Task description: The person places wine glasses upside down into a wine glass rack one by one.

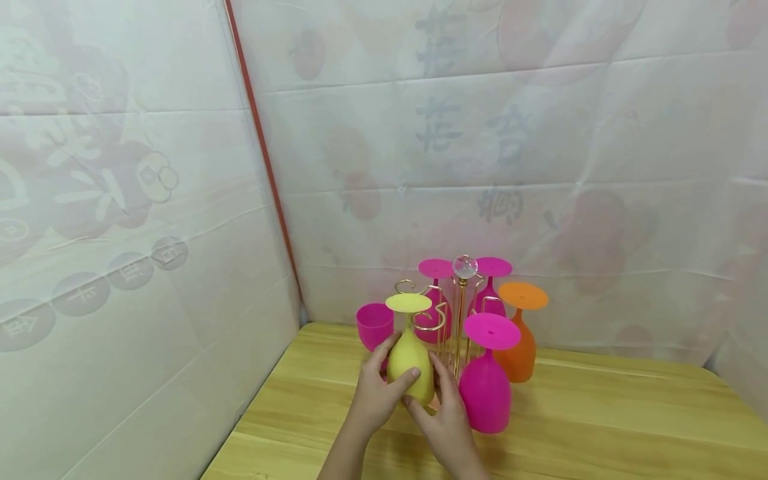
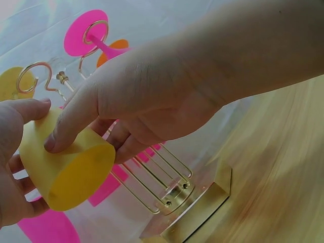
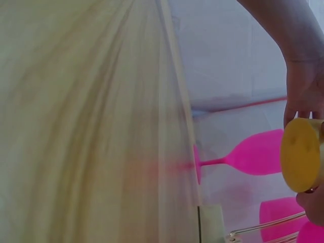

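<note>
A yellow wine glass (image 1: pixel 411 350) is upside down, its foot uppermost, at the front left of a gold wire glass rack (image 1: pixel 461 333). My left hand (image 1: pixel 373 395) holds the bowl from the left, thumb across its front. From the right, my right hand (image 1: pixel 445 421) grips the same bowl with its thumb low and fingers along the side. The glass's stem overlaps a curled gold hook in the head view. In the left wrist view, the yellow bowl (image 2: pixel 76 167) shows its rim end between both hands. The right wrist view also shows the bowl's rim end (image 3: pixel 301 154).
Magenta glasses (image 1: pixel 489 387) and an orange one (image 1: pixel 521 343) hang inverted around the rack, which has a clear ball (image 1: pixel 465 267) on top. Behind my left hand, another magenta glass (image 3: pixel 255 153) stands upright on the wooden table (image 1: pixel 630 413). Printed cloth walls (image 1: pixel 540 167) enclose the table.
</note>
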{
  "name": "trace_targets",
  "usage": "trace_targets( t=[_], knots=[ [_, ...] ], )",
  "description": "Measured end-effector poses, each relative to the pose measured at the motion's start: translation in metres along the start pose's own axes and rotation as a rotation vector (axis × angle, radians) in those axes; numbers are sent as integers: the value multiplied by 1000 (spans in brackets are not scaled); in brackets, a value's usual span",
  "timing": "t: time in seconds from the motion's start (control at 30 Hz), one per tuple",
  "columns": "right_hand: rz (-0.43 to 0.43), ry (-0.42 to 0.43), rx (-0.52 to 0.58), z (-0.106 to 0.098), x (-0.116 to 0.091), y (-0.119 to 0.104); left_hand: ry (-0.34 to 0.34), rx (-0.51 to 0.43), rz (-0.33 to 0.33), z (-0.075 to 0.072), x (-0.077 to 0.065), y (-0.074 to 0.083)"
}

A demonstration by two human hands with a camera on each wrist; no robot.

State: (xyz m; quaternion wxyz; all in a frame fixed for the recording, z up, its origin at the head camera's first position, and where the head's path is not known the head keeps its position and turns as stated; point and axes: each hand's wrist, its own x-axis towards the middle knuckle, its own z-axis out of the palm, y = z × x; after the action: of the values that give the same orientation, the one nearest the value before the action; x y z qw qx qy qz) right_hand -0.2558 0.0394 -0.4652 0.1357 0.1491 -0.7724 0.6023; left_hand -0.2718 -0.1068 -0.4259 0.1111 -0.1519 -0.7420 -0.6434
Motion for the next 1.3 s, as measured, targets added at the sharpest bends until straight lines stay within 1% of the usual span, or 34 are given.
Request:
trace_targets(
  t=[0.23,0.43,0.6,0.73,0.9,1.17,1.3],
  knots=[
    [15,-15,24,-1,0,1,-6,31,6,1,-1,1],
    [20,-20,25,-1,0,-1,-1,26,18,2,0,-3],
    [23,-19,22,-1,0,-2,1,26,-4,3,0,-3],
    [27,-17,25,-1,0,-3,14,64,-8,4,-1,-1],
    [39,-19,23,-2,0,-5,30,102,15,4,0,-2],
    [12,-6,10,0,1,-2,30,106,27,5,-1,-3],
    [9,-5,21,0,1,-1,23,114,29,6,-2,-2]
  ],
)
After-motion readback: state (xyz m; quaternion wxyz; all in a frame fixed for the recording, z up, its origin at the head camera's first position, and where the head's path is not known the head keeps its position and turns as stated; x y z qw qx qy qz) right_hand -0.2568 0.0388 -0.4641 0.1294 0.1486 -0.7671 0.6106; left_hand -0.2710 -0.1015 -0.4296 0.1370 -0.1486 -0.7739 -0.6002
